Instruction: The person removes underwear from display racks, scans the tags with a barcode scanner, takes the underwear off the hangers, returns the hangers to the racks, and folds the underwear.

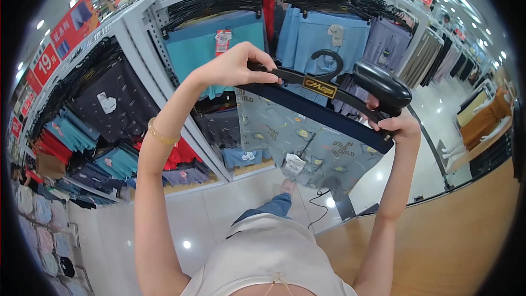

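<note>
My left hand [236,64] pinches the left end of a black clothes hanger [290,75] with a gold-lettered label at its middle. From it hangs a pair of grey-green patterned shorts [307,131] with a dark navy waistband and a white tag. My right hand [404,125] is closed on the hanger's right end, at the corner of the waistband. A glossy black rounded device [382,85] appears just above my right hand; I cannot tell what it is or whether it touches the hand. The hanger tilts down to the right.
Racks ahead hold teal shorts [213,49], light blue shorts [329,35] and dark patterned shorts [112,96]. A white rack post [145,60] stands left of centre. To the right is a wooden counter [438,227]. A black cable [318,208] lies on the tiled floor.
</note>
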`<state>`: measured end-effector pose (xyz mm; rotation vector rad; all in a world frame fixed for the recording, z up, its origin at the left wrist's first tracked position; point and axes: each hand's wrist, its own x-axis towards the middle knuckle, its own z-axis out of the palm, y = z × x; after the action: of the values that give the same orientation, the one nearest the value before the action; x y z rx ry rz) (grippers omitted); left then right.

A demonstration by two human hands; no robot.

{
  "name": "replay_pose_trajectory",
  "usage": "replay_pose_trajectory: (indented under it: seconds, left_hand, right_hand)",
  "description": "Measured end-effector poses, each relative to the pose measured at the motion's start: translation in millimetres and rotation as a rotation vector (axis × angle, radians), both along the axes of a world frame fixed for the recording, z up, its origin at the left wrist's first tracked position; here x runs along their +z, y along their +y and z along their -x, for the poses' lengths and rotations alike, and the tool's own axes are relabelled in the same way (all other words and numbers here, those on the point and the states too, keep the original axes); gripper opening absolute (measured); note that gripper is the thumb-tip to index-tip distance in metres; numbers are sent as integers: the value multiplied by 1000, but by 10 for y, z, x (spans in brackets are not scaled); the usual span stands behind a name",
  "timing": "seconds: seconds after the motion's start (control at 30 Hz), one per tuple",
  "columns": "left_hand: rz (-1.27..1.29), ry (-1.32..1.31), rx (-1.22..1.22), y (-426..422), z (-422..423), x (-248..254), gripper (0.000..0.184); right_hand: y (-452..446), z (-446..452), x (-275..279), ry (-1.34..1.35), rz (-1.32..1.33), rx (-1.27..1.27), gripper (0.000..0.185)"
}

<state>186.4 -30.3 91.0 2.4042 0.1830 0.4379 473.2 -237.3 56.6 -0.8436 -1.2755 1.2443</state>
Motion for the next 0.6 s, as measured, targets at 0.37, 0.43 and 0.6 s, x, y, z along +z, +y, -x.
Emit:
replay_pose_trajectory:
  seconds: [0.37,0.43,0.6]
  left_hand:
    - [303,-4,22,19,542,250,30]
    - [330,-88,22,-19,577,186,39]
    - [489,-167,32,-99,723,98,50]
  right_hand:
    - [157,162,199,186,-52,107,47]
    - [179,84,158,217,-66,166,50]
    - [157,83,147,216,-48,153,50]
